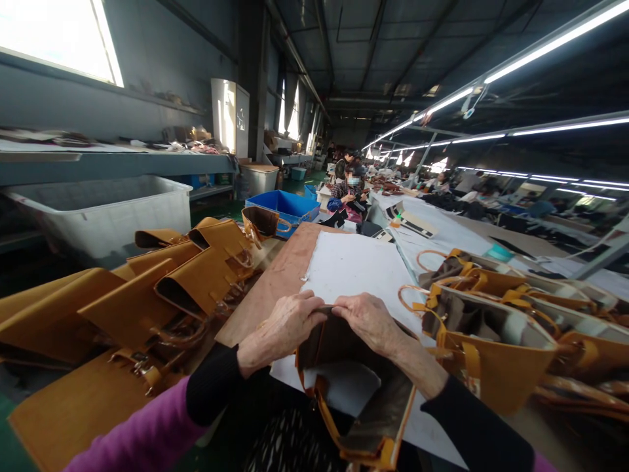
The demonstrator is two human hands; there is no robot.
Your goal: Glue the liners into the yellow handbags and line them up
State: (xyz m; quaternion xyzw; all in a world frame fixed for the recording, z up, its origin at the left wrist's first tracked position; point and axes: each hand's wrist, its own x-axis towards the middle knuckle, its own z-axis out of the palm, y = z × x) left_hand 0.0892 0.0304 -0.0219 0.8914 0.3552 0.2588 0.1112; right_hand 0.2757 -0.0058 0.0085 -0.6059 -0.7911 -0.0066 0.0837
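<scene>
Both my hands are closed on the far rim of a handbag (366,367) with a dark brown lining and tan edges. The bag's open mouth faces me, and a white sheet or panel shows inside it. My left hand (289,324) pinches the rim just left of its middle. Close beside it, my right hand (371,321) grips the same edge, thumb and fingers pressed together. A tan strap (327,410) hangs at the bag's near left side. The bag's outer face is hidden from me. Beneath it lies white paper (354,262) on the worktable.
Several tan handbags (496,354) stand on the right of the table. More tan bags (132,314) are heaped at my left. Beyond them are a grey bin (108,203) and a blue crate (282,208). A person (350,190) sits farther along the table.
</scene>
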